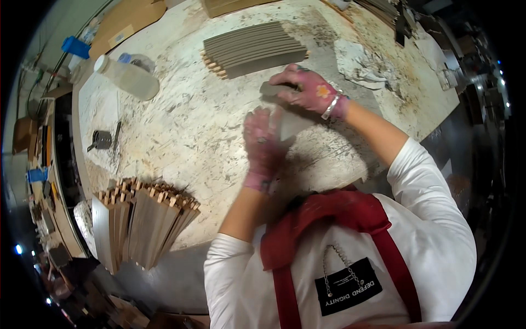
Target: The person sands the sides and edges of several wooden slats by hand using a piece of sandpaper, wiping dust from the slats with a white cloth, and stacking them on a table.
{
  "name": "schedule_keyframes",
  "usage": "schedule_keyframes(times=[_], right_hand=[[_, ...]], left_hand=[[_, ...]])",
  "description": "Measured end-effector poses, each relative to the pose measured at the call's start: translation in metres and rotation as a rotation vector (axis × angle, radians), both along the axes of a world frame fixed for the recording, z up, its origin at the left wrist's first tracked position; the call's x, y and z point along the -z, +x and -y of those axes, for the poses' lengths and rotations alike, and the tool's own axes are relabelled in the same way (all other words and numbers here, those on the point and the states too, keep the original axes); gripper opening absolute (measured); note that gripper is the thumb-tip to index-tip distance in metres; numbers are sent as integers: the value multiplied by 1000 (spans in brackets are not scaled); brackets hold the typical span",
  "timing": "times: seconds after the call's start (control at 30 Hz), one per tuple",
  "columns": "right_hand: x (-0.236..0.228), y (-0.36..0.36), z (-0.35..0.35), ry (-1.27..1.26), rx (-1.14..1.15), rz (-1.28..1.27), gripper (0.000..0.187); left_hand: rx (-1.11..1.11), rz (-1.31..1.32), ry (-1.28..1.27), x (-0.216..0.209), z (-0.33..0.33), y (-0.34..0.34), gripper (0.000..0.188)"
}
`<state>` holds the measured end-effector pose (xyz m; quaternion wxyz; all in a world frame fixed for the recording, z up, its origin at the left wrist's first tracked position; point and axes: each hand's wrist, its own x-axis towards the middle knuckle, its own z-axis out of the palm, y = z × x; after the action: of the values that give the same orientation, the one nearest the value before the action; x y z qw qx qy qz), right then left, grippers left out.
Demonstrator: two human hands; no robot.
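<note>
L hand [264, 137] is motion-blurred, fingers stretched out nearly straight; can't tell if they grip anything. R hand [312, 90] has fingers bent round one end of a grey slat [268, 89], just short of the slat stack [255, 49]; fingers hide part of it, & can't tell if the pale grey patch btwn hands is the same pc. Worktable [203, 137] has its near edge partly hidden by the torso; R edge slants away, well clear of the stack. Open room lies btwn L hand & the white-capped bottle [131, 79]. Slat bundle [145, 219] juts past the near-L edge; its support can't be made out. Stacked slats are matte grey, slightly curved, w/ pale wooden dowels [215, 67] poking from the ends.
</note>
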<state>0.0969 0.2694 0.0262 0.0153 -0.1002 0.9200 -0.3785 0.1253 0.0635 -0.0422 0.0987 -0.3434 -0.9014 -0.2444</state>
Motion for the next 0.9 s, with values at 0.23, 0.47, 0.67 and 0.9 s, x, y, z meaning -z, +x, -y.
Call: schedule_keyframes(times=[0.23,0.47,0.67,0.9], right_hand=[[-6,59,-71,-500,411,177,42],[44,55,-37,-460,585,126,44],[44,31,-17,-14,571,34,36],[19,123,-22,121,340,200,34]], left_hand=[[217,469,-201,-64,32,-67,36],[75,-23,-230,-25,8,-41,60],[67,28,-193,-19,6,-42,65],[32,28,-160,-26,6,-36,63]])
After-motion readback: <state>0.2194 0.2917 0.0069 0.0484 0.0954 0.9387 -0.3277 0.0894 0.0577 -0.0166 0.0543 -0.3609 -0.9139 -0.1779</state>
